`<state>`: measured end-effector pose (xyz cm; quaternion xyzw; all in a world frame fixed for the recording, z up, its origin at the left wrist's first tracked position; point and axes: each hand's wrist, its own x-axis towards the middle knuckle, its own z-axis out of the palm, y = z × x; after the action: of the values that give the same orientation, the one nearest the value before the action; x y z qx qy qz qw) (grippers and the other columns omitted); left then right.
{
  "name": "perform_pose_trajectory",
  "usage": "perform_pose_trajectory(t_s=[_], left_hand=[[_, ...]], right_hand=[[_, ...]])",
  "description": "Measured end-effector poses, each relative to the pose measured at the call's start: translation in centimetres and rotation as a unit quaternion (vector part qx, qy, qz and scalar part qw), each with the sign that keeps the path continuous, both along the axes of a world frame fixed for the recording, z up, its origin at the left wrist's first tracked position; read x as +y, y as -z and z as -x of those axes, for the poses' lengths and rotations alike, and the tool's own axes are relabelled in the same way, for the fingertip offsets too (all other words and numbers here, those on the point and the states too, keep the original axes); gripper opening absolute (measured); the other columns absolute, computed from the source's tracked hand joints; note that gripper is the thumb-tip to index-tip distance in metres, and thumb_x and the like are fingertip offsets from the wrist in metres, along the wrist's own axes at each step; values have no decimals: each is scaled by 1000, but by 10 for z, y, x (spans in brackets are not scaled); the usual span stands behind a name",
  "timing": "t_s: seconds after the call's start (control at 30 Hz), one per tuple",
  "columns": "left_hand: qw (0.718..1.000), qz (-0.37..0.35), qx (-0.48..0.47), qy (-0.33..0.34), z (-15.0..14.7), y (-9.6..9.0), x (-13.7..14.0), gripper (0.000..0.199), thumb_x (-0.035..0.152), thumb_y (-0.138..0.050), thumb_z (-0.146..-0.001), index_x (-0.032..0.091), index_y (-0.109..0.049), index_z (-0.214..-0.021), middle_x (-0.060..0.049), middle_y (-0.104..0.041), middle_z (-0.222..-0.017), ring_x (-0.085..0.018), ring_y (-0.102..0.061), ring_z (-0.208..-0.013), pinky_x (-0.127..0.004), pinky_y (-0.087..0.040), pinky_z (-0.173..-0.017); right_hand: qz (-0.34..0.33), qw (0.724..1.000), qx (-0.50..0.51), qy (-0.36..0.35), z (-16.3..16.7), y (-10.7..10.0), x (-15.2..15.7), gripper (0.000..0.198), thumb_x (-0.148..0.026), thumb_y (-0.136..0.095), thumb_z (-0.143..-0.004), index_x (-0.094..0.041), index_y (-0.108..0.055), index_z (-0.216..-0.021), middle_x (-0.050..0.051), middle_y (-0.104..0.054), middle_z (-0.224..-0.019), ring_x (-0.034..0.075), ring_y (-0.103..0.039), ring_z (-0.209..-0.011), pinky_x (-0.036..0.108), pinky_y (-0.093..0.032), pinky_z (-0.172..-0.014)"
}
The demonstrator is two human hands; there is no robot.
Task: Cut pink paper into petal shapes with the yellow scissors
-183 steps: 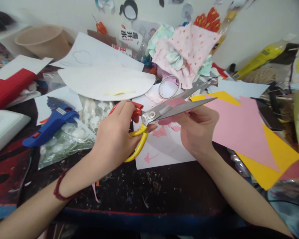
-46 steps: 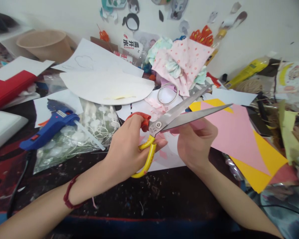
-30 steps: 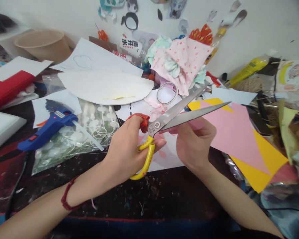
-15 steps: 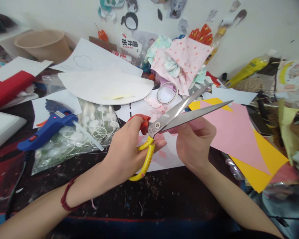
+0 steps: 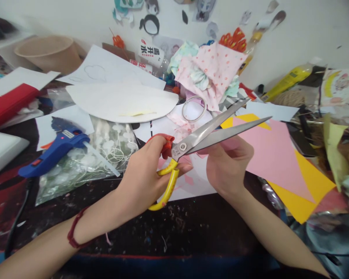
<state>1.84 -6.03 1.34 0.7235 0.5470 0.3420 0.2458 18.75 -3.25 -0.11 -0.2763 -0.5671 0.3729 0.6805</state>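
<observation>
My left hand [image 5: 144, 178] is closed round the handles of a large pair of scissors [image 5: 182, 147], one loop red and the other yellow. Their long metal blades stand apart and point right and slightly up. Just below the lower blade, my right hand [image 5: 228, 166] is pinched, its fingertips partly behind the metal. A small piece of pink paper shows at its fingers, mostly hidden. Under the hands lies a white sheet [image 5: 202, 176] with pink scraps on it. A roll of tape [image 5: 204, 108] lies behind the blades.
A blue glue gun [image 5: 56, 149] rests at the left on a plastic bag [image 5: 75, 176] of white-stringed bits. White board [image 5: 119, 100] lies behind. Pink paper [image 5: 276, 159] over yellow paper [image 5: 301, 201] is at the right. Patterned cloth [image 5: 218, 64] is heaped near the wall.
Almost nothing differs. The view has shifted very slightly; both hands and the spread scissors keep nearly the same pose.
</observation>
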Motion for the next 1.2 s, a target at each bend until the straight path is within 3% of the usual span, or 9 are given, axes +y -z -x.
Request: perform_pose_trajectory(t_s=[0.27, 0.43, 0.9, 1.2], left_hand=[[999, -43, 18, 3, 5, 1, 1, 27, 41, -63, -85, 22, -44, -85, 5, -42, -66, -11, -35, -58, -27, -34, -56], [999, -49, 15, 10, 8, 0, 1, 28, 41, -65, -86, 22, -45, -89, 2, -51, -74, -12, -44, -63, -27, -38, -60], [996, -72, 41, 14, 10, -3, 1, 31, 37, -66, -86, 24, -38, -81, 6, -37, -66, -12, -31, -57, -27, -30, -54], [994, -86, 59, 11, 12, -2, 1, 31, 37, -68, -87, 23, -41, -81, 3, -47, -72, -12, -41, -60, -27, -32, -55]], right_hand=[[-37, 998, -27, 41, -4, 4, 7, 15, -13, -76, -79, -28, -79, -76, -6, -74, -65, 12, -67, -60, 29, -55, -58], [-62, 997, -22, 40, -6, 5, 10, 12, -15, -78, -78, -28, -78, -78, -6, -73, -64, 12, -66, -59, 29, -53, -56], [-52, 997, -50, 41, -13, 1, 7, 5, -23, -79, -79, -28, -77, -78, -4, -71, -64, 14, -65, -58, 32, -52, -55], [-80, 995, -39, 40, -15, 1, 10, 10, -18, -80, -77, -28, -77, -79, -5, -71, -64, 14, -64, -57, 32, -49, -54]])
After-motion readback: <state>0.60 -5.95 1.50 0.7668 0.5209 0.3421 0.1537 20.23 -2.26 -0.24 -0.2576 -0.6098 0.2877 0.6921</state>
